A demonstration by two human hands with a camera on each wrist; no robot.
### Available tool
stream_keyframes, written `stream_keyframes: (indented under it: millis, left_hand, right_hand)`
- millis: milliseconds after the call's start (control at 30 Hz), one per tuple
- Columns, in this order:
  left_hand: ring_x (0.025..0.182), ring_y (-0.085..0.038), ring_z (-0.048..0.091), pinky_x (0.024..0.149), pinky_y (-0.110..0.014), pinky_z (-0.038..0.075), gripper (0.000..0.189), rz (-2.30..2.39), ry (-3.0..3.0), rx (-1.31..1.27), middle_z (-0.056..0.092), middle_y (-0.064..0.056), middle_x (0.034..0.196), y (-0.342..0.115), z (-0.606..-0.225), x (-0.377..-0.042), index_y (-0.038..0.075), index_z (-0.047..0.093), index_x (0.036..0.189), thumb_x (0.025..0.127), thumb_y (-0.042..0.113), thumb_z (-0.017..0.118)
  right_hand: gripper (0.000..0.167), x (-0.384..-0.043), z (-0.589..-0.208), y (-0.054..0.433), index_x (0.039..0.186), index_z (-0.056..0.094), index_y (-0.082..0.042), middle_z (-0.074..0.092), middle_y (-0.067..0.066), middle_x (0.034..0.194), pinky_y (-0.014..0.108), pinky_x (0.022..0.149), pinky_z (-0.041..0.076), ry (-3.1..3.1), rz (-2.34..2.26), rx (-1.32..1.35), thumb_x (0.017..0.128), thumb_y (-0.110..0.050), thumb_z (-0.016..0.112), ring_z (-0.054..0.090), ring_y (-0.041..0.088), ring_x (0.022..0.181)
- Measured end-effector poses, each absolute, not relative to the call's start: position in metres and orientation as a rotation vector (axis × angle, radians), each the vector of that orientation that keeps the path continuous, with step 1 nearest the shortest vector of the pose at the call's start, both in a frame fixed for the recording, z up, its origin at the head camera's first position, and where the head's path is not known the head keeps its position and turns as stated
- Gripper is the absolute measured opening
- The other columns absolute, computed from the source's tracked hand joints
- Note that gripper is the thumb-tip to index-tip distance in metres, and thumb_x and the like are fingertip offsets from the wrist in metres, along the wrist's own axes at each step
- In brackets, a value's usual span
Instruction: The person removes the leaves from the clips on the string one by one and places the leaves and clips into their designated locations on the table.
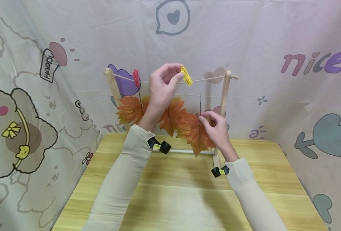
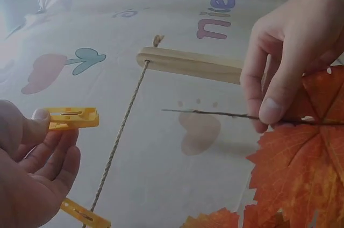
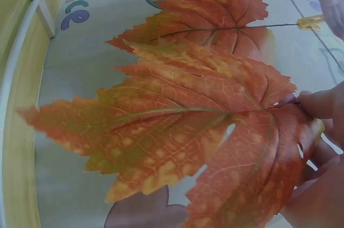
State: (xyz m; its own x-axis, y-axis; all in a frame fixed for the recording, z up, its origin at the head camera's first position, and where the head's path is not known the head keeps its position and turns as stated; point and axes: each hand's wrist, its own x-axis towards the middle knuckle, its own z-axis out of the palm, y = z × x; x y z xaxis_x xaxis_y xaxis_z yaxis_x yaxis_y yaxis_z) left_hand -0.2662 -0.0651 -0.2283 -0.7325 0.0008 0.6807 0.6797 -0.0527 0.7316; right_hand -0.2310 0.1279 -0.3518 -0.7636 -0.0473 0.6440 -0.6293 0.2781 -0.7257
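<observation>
Pinching a yellow clothespin (image 1: 187,77) between thumb and fingers of the left hand (image 1: 162,82), near the string (image 1: 209,79) but apart from it. Pinching with the right hand (image 1: 219,128), thumb against bent fingers, the thin dark stem (image 1: 200,102) of an orange leaf (image 1: 197,136), low down by the blade. Holding that leaf just left of the right post (image 1: 226,93), above the far edge of the worktop (image 1: 170,199). Likely to feel almost weightless, thin and floppy in the blade, firmer along the stem. Best held by the stem, leaving the top end bare; apt to crease or fray at the toothed rim if squeezed there. Probably smooth and springy, as to the clothespin: best pressed at the handle end. Beyond, on the string, hanging by their stems: a middle leaf (image 1: 171,117) under another yellow clip (image 2: 83,213), a left leaf (image 1: 130,109) under a red clip (image 1: 136,78). Farther out, a left post (image 1: 113,85) toward the worktop's far left corner, then a printed cloth (image 1: 262,35) behind.
</observation>
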Motion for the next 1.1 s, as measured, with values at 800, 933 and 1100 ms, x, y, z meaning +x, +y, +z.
stream_keyframes:
  millis: [800, 933, 1100]
  left_hand:
    - [0.095, -0.019, 0.071, 0.086, -0.030, 0.059, 0.026, -1.861, -1.788, -0.716, 0.073, -0.019, 0.109, -0.084, -0.283, -0.237, -0.007, 0.070, 0.119, 0.094, 0.000, 0.072]
    - [0.096, -0.019, 0.070, 0.085, -0.027, 0.058, 0.026, -1.871, -1.820, -0.691, 0.073, -0.018, 0.111, -0.086, -0.297, -0.233, -0.005, 0.071, 0.121, 0.095, 0.002, 0.072]
    - [0.095, -0.019, 0.069, 0.082, -0.024, 0.058, 0.028, -1.867, -1.903, -0.692, 0.073, -0.016, 0.111, -0.089, -0.315, -0.228, -0.002, 0.071, 0.122, 0.095, 0.004, 0.073]
  right_hand:
    - [0.010, -0.190, -0.373, 0.152, 0.101, 0.076, 0.006, 0.076, 0.018, 0.096, 0.018, 0.067, 0.050, -2.205, 1.524, 0.526, 0.093, 0.000, 0.073, 0.068, 0.026, 0.080]
    - [0.009, -0.186, -0.379, 0.156, 0.100, 0.076, 0.007, 0.076, 0.017, 0.094, 0.018, 0.064, 0.049, -2.206, 1.519, 0.516, 0.093, 0.002, 0.073, 0.065, 0.024, 0.076]
    - [0.008, -0.181, -0.388, 0.161, 0.099, 0.075, 0.008, 0.075, 0.019, 0.096, 0.017, 0.065, 0.051, -2.181, 1.542, 0.512, 0.093, 0.005, 0.072, 0.066, 0.023, 0.077]
